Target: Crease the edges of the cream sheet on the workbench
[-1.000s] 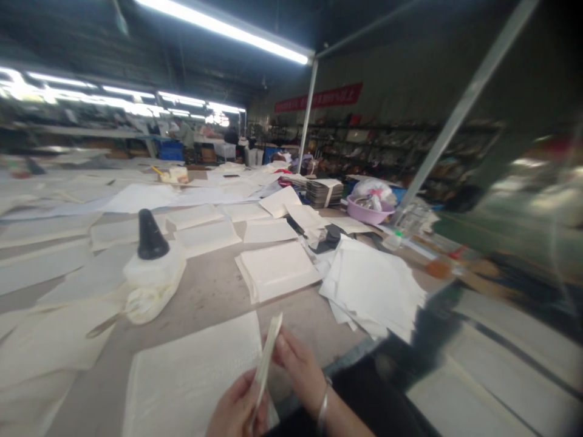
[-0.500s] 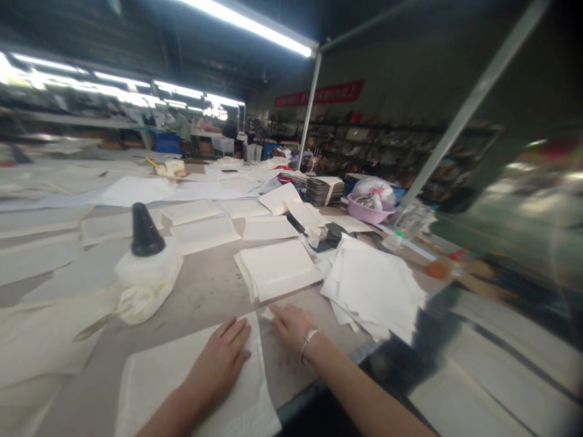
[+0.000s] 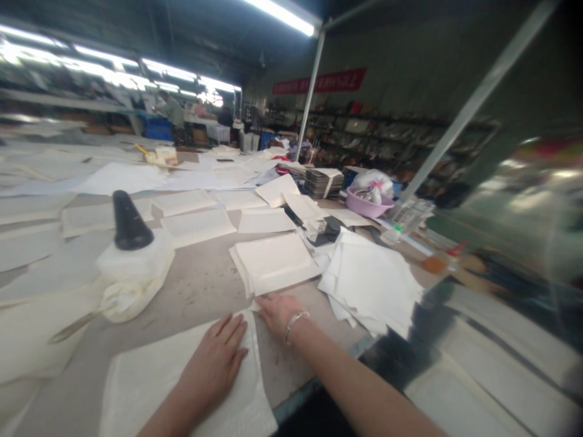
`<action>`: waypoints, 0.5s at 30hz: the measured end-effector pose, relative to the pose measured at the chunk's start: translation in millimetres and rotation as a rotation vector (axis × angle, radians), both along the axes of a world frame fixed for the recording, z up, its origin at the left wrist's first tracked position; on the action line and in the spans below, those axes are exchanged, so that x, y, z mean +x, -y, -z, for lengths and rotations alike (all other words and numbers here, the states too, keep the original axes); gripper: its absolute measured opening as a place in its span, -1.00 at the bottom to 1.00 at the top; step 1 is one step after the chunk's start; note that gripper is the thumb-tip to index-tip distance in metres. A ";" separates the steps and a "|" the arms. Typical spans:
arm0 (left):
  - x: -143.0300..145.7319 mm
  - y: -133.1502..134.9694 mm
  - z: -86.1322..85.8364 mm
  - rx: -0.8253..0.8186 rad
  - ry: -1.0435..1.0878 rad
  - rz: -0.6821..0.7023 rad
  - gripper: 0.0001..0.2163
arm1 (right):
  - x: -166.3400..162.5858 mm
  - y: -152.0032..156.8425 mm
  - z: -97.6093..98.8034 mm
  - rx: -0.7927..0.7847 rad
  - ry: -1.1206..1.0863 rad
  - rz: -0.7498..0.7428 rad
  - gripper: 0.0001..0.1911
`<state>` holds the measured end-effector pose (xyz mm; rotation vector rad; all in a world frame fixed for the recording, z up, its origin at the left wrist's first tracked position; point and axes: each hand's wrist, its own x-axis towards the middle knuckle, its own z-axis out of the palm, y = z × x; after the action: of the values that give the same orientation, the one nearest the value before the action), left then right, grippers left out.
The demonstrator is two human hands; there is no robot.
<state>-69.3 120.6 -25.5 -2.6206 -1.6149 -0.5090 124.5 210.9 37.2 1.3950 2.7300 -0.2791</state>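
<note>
My left hand [image 3: 214, 361] lies flat with fingers stretched out on a white textured sheet [image 3: 150, 382] at the near edge of the table. My right hand [image 3: 276, 311] rests on the table just past that sheet's far right corner, fingers down on a small pale piece [image 3: 254, 306] that I cannot make out clearly. A bracelet sits on that wrist. A square stack of white sheets [image 3: 273, 262] lies directly beyond the right hand.
A white glue jug with a black cone cap [image 3: 130, 249] stands at the left. A loose pile of white paper [image 3: 371, 282] lies at the right. Many sheets cover the table [image 3: 204, 285] behind. A purple basin [image 3: 367, 205] and dark stack [image 3: 323, 182] sit farther back. People work far off.
A second ago both hands held a thin sheet upright near the table edge. It has been laid down; the left hand now presses flat on the sheet and the right reaches forward.
</note>
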 end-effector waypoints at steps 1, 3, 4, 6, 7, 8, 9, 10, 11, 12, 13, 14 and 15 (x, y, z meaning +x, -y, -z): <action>0.3 0.3 -0.6 -0.004 -0.001 0.000 -0.61 | -1.1 -0.8 -1.9 0.005 0.009 -0.019 -0.63; 1.5 0.7 -2.8 -0.009 -0.001 0.000 -0.61 | -2.0 -2.1 -4.9 0.011 0.019 -0.056 -0.64; 2.4 0.8 -4.1 -0.008 -0.001 -0.001 -0.61 | -1.8 -2.5 -5.5 0.015 0.017 -0.070 -0.64; 4.1 0.4 -6.6 -0.006 -0.012 -0.007 -0.61 | -0.8 -2.9 -4.3 0.019 0.002 -0.083 -0.63; 4.5 -0.1 -7.2 -0.004 -0.022 -0.011 -0.61 | -0.6 -2.9 -2.6 0.021 -0.009 -0.082 -0.63; 4.2 -0.6 -6.9 -0.001 -0.033 -0.012 -0.61 | -1.0 -2.6 -0.3 0.021 -0.024 -0.075 -0.63; 2.9 -1.1 -5.5 0.003 -0.044 -0.014 -0.61 | -2.2 -2.0 2.1 0.007 -0.049 -0.066 -0.63; 0.5 -1.3 -2.9 0.010 -0.053 -0.017 -0.61 | -4.2 -0.7 4.1 -0.018 -0.084 -0.055 -0.61; -2.6 -1.1 0.8 0.023 -0.057 -0.017 -0.61 | -6.3 1.7 5.1 -0.048 -0.122 -0.040 -0.60; -6.0 -0.7 5.3 0.046 -0.051 -0.010 -0.61 | -7.9 5.1 4.6 -0.077 -0.156 -0.022 -0.59; -8.5 -0.6 10.2 0.081 -0.029 0.000 -0.62 | -7.8 9.7 2.3 -0.108 -0.186 -0.002 -0.60; -9.1 -1.7 15.0 0.113 0.012 0.022 -0.62 | -4.8 14.9 -1.9 -0.133 -0.219 0.033 -0.62; -6.1 -5.1 19.3 0.165 0.084 0.048 -0.64 | 2.5 20.3 -7.9 -0.156 -0.262 0.082 -0.67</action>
<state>-75.4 125.7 -44.8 -2.5541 -1.4643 -0.7299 127.0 190.6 45.1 1.5254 2.7774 -0.7108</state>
